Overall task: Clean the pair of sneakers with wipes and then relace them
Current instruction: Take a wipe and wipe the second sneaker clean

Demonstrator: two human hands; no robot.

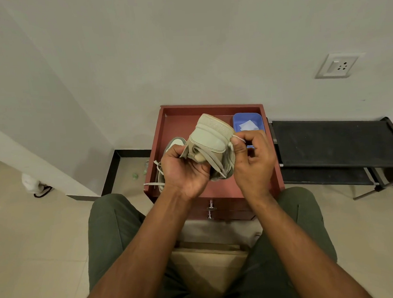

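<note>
The main risk is the lace (237,138) slipping out of the right hand's pinch, because only a thin loop of it shows above the thumb; if it goes slack it could pull back out of an eyelet and the threading would have to be redone. A second risk is the held sneaker (210,143) twisting in the left hand, since it is raised toe-up above the red-brown surface (175,120) with nothing under it.

The left hand (184,172) is curled round the sneaker's near side, fingers wrapped on the upper. The right hand (253,159) has thumb and forefinger pressed together on the lace at the sneaker's right edge, its other fingers loosely bent.

The second sneaker (171,148) lies on the surface behind the left hand, apparently with a loose lace trailing. A blue tray (246,119) with what look like wipes sits at the far right corner.
</note>
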